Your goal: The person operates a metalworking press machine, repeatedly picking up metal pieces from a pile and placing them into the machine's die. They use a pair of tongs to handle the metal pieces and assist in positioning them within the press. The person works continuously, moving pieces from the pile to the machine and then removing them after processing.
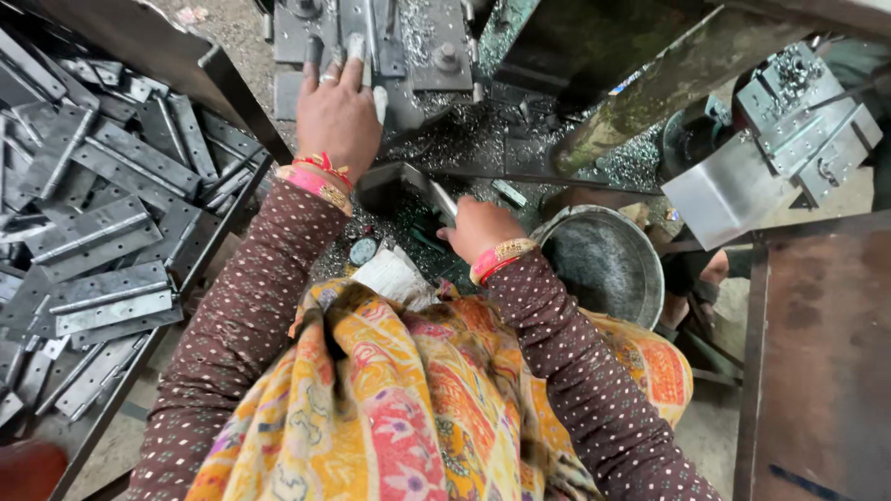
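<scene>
Under the left hand [338, 116], fingers spread flat, lies a grey steel machine plate [436, 42]; the right hand [478, 227] grips a flat grey metal hinge strip [443, 200]. Left of both, a tray [209, 241] holds many strips.

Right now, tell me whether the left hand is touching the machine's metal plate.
Touching. The head view shows the left hand lying flat, fingers spread, on the grey metal plate.
</scene>
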